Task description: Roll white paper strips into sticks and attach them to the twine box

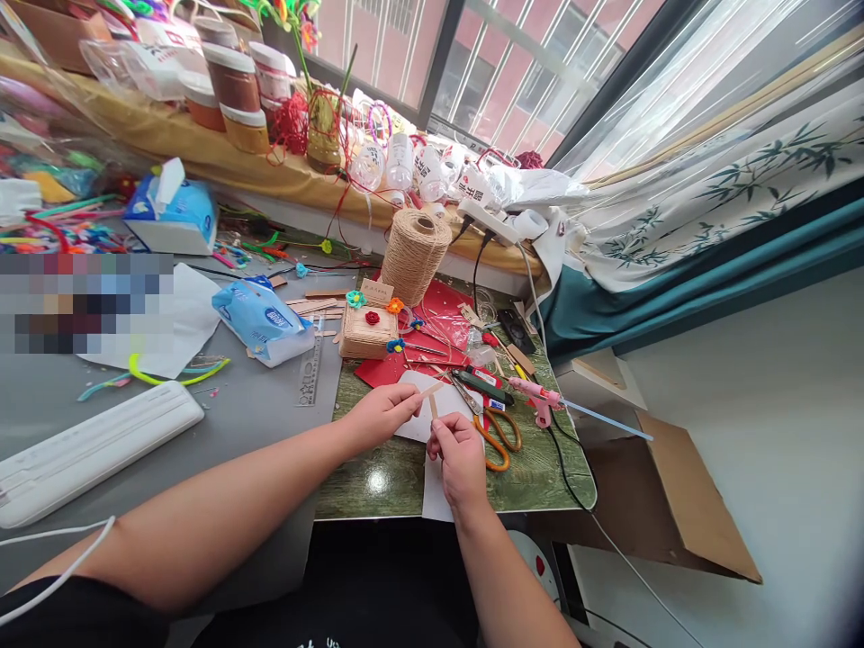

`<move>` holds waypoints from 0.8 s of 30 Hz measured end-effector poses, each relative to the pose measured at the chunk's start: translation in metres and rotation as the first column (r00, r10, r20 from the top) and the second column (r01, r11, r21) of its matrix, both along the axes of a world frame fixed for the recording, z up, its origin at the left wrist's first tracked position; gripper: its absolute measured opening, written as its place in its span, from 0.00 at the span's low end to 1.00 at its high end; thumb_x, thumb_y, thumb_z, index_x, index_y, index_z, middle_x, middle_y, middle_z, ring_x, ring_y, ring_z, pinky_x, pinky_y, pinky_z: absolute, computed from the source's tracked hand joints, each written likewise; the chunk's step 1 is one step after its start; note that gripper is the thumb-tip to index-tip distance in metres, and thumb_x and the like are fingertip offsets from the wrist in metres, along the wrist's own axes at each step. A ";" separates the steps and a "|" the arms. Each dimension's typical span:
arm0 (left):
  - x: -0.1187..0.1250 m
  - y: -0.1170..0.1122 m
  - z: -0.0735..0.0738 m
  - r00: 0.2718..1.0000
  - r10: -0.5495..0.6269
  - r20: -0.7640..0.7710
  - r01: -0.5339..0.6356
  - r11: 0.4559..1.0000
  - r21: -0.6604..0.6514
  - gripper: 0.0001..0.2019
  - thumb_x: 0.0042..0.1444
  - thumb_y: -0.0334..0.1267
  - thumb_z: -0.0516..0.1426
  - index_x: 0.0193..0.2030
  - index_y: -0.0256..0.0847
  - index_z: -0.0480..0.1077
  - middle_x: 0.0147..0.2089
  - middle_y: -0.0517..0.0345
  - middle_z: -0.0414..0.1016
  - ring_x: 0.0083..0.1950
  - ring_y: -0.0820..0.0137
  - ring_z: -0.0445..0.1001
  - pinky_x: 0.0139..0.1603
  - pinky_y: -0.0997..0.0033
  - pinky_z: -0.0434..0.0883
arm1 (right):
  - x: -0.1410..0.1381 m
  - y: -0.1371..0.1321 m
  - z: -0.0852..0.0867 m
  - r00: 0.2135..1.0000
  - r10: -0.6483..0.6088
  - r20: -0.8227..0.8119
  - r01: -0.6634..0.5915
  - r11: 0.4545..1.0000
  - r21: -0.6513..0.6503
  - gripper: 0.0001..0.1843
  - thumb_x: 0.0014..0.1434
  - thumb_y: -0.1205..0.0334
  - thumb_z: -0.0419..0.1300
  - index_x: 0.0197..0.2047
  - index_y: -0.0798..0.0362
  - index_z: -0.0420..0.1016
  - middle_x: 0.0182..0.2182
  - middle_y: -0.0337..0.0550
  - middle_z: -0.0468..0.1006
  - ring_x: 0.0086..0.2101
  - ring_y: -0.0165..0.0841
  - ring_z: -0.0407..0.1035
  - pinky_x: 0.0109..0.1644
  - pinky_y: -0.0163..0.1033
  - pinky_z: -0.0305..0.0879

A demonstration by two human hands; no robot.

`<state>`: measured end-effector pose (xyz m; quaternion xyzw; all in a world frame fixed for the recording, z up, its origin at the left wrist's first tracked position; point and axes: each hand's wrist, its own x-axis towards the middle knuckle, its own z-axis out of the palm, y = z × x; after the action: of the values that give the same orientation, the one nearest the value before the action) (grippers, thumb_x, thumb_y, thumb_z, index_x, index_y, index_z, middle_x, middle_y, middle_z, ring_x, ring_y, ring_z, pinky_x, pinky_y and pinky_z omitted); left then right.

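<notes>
My left hand [391,415] pinches one end of a short flat wooden craft stick [432,390]. Between thumb and fingers of my right hand [460,454] is another flat wooden stick [434,408], held upright. The two sticks are close together; whether they touch I cannot tell. White paper [413,427] lies under both hands. Just right of them are orange-handled scissors [497,441] and a dark green utility knife [487,387]. Beyond my hands sits a twine-wrapped box [357,340] with small coloured flowers on it.
A pink glue gun [536,396] with a long glue stick rests at the right table edge, its cable hanging down. A twine spool [415,261] stands behind the box. Left are a tissue pack [263,324], a clear ruler [309,371] and a white keyboard-like device [101,450].
</notes>
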<state>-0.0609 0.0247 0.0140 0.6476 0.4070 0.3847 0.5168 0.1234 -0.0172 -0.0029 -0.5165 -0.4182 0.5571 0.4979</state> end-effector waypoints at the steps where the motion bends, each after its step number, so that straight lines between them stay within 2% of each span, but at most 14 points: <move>1: 0.000 0.000 0.000 1.000 -0.001 -0.006 0.001 1.000 0.009 0.19 0.67 0.50 0.50 0.30 0.40 0.67 0.29 0.62 0.65 0.34 0.71 0.63 0.36 0.73 0.61 | 0.000 0.000 0.001 1.000 0.008 -0.001 -0.008 1.000 0.010 0.15 0.59 0.51 0.67 0.33 0.51 0.70 0.21 0.32 0.68 0.21 0.27 0.61 0.25 0.33 0.58; 5: 0.000 0.001 0.000 0.999 -0.033 -0.034 0.034 0.999 0.019 0.20 0.67 0.51 0.51 0.30 0.39 0.68 0.29 0.62 0.66 0.33 0.71 0.64 0.36 0.73 0.61 | -0.002 -0.001 0.004 0.999 0.040 -0.007 -0.039 0.999 0.031 0.14 0.60 0.51 0.67 0.33 0.51 0.70 0.20 0.31 0.67 0.21 0.27 0.60 0.25 0.33 0.57; 10: 0.004 -0.002 -0.002 0.985 -0.135 -0.102 0.136 0.991 -0.002 0.22 0.67 0.53 0.51 0.30 0.39 0.71 0.28 0.62 0.68 0.32 0.71 0.65 0.34 0.73 0.60 | -0.003 -0.001 0.007 0.996 0.084 0.018 -0.084 0.995 0.046 0.14 0.61 0.51 0.67 0.34 0.51 0.72 0.22 0.34 0.70 0.22 0.27 0.61 0.26 0.34 0.57; 14: 0.004 -0.003 0.000 0.983 -0.159 -0.087 0.162 0.987 0.025 0.21 0.68 0.52 0.51 0.31 0.38 0.70 0.31 0.61 0.70 0.33 0.72 0.66 0.36 0.73 0.62 | -0.002 0.000 0.006 0.993 0.109 0.041 -0.111 0.992 0.055 0.13 0.61 0.51 0.66 0.33 0.51 0.72 0.21 0.33 0.68 0.22 0.28 0.60 0.26 0.34 0.56; 20: 0.003 -0.003 0.002 0.983 -0.176 -0.048 0.176 0.984 0.005 0.22 0.67 0.53 0.51 0.29 0.38 0.68 0.28 0.63 0.65 0.32 0.73 0.62 0.33 0.73 0.60 | -0.003 0.000 0.008 0.989 0.145 0.024 -0.146 0.988 0.048 0.13 0.62 0.53 0.66 0.33 0.51 0.71 0.22 0.32 0.68 0.23 0.28 0.60 0.27 0.35 0.56; 24: 0.004 -0.004 0.002 0.983 -0.183 -0.032 0.182 0.983 -0.026 0.24 0.66 0.55 0.52 0.29 0.37 0.71 0.27 0.63 0.66 0.31 0.73 0.62 0.31 0.74 0.59 | -0.004 -0.001 0.011 0.984 0.172 0.047 -0.176 0.981 0.085 0.11 0.63 0.54 0.65 0.34 0.51 0.73 0.25 0.34 0.70 0.25 0.28 0.61 0.30 0.35 0.58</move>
<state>-0.0570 0.0210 0.0158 0.6826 0.3590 0.3199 0.5504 0.1198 -0.0180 0.0084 -0.4663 -0.4959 0.5691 0.4613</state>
